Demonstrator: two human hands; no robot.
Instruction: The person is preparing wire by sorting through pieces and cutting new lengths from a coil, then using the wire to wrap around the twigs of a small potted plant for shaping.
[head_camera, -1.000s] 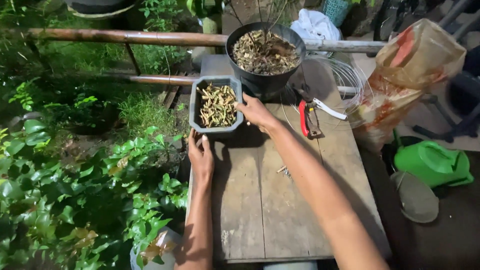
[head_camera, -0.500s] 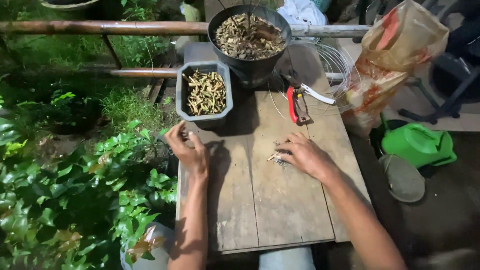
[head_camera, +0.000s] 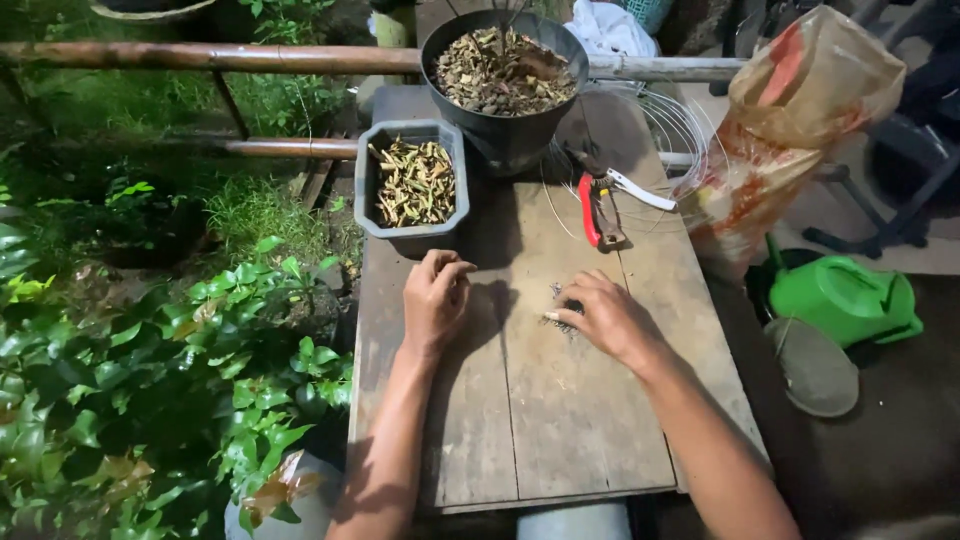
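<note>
Under the right hand on the table, small dark bits now get pinched; the left hand, withdrawn from the grey planter, rests loosely curled, empty.

Desk was grey-brown weathered wood w/ long plank seams. Grey rectangular planter held yellow-brown dried bits; round pot was black, w/ brown chips inside. Pruners had red & white handles. Watering can was bright green. Plastic bag was clear tan w/ orange-red patches. Plants to my left were glossy green.
</note>
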